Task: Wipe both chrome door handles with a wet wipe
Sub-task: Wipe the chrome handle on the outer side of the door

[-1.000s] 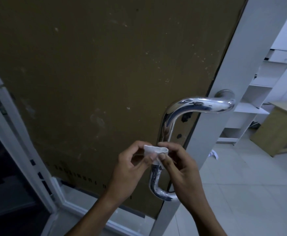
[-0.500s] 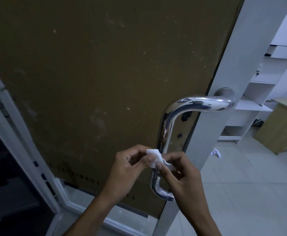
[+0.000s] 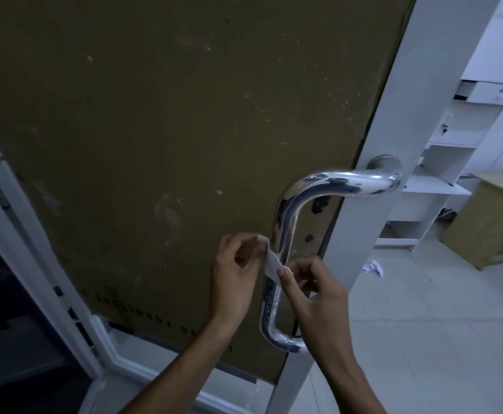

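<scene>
Clearly limp and light, the wet wipe [image 3: 274, 263] stretches before the chrome handle [image 3: 283, 234], pinched at opposite ends by left hand [image 3: 235, 273] and right hand [image 3: 313, 297]; likely best gripped by its corners.

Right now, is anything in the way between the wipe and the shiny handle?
No. Both hands, left and right, pinch the wet wipe right in front of the chrome handle. Nothing visible stands between them.

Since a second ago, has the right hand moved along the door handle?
Yes. The right hand has dropped lower along the chrome door handle, away from the left hand, stretching the wet wipe between them.
</scene>
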